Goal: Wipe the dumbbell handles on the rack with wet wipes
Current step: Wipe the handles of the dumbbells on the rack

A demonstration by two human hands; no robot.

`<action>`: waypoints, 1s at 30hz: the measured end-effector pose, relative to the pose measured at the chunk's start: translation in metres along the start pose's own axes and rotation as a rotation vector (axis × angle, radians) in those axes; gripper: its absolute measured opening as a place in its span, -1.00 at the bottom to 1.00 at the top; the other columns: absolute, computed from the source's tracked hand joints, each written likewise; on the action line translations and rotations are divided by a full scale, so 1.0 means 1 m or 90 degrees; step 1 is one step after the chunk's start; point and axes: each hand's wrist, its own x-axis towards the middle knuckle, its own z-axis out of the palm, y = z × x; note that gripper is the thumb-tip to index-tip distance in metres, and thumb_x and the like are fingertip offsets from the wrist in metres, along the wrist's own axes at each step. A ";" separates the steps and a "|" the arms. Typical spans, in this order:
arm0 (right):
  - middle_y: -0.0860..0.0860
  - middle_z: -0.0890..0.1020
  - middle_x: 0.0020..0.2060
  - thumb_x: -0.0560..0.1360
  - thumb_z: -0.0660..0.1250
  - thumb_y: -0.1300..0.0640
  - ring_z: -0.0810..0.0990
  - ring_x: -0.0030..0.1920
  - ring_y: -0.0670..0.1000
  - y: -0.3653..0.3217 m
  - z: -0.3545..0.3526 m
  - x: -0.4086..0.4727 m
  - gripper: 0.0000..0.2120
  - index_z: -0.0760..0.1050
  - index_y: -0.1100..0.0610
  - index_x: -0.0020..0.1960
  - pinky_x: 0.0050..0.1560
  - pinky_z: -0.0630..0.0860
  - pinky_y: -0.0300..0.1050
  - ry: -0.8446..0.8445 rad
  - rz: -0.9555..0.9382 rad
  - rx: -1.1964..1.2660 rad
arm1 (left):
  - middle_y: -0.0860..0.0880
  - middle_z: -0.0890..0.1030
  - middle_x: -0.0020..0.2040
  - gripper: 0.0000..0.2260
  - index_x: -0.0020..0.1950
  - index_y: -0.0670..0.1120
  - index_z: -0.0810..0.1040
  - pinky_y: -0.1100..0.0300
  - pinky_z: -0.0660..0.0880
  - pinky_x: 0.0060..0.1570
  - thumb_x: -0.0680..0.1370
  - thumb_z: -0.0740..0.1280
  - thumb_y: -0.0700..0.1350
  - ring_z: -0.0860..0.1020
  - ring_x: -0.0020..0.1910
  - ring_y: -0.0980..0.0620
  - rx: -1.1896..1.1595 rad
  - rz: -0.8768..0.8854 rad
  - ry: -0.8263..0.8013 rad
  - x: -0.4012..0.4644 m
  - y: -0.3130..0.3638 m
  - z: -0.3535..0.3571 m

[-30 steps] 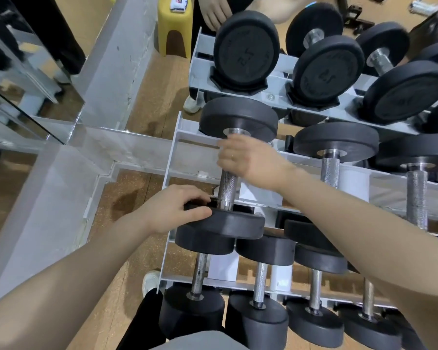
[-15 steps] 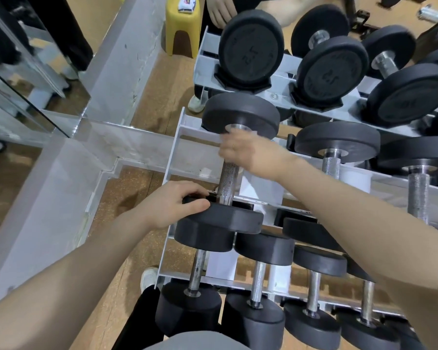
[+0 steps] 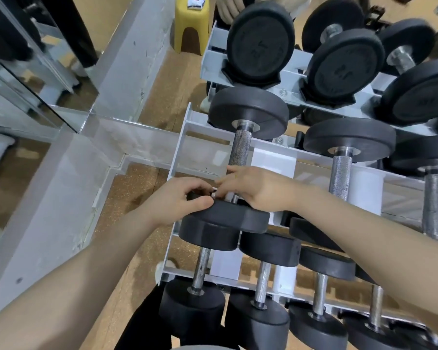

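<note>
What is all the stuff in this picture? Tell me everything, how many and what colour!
dumbbells: more than ten in view, black ends with silver handles, lying across the rack tiers
rack: one, pale grey metal, centre to right
wet wipe: one, white, only a scrap visible between the hands at the near end of a middle-tier handle
stool: one, yellow, top centre, with a small packet on it
mirror: one, on the left wall
floor: brown, speckled, under the rack
another person's hand: one, top edge behind the rack
left hand: one, grip on the near black end of that dumbbell
right hand: one, fingers at the near end of the handle
</note>
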 end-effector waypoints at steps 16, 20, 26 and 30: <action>0.08 0.67 -0.30 0.54 0.04 0.43 0.59 -0.25 0.07 0.025 0.004 0.032 -0.68 0.54 0.21 -0.08 -0.29 0.46 -0.14 0.545 0.495 0.985 | 0.28 0.36 0.25 -0.31 0.35 0.21 0.30 0.24 0.35 0.17 0.24 0.24 0.37 0.39 0.21 0.22 0.120 0.097 -0.197 0.025 0.012 -0.032; 0.12 0.62 -0.24 0.56 0.06 0.43 0.59 -0.29 -0.03 0.020 0.016 0.015 -0.76 0.50 0.27 -0.06 -0.29 0.49 -0.27 0.434 0.518 0.965 | 0.27 0.38 0.24 -0.38 0.24 0.29 0.29 0.18 0.38 0.18 0.20 0.27 0.37 0.41 0.18 0.21 0.119 0.103 -0.189 0.028 0.012 -0.031; -0.12 0.59 -0.32 0.55 0.16 0.39 0.47 -0.24 -0.15 -0.001 0.022 -0.011 -0.78 0.55 0.21 -0.10 -0.20 0.36 -0.33 0.151 0.572 0.697 | 0.39 0.28 0.24 -0.40 0.18 0.29 0.30 0.10 0.42 0.21 0.18 0.31 0.36 0.42 0.15 0.21 0.078 0.124 -0.189 0.031 0.009 -0.028; 0.08 0.52 -0.30 0.53 0.16 0.34 0.46 -0.20 0.02 -0.001 0.011 -0.020 -0.81 0.52 0.32 -0.15 -0.21 0.38 -0.15 0.236 0.653 0.513 | 0.27 0.26 0.34 -0.44 0.21 0.25 0.38 0.11 0.41 0.24 0.25 0.25 0.38 0.41 0.25 0.16 0.114 0.153 -0.190 0.034 0.007 -0.033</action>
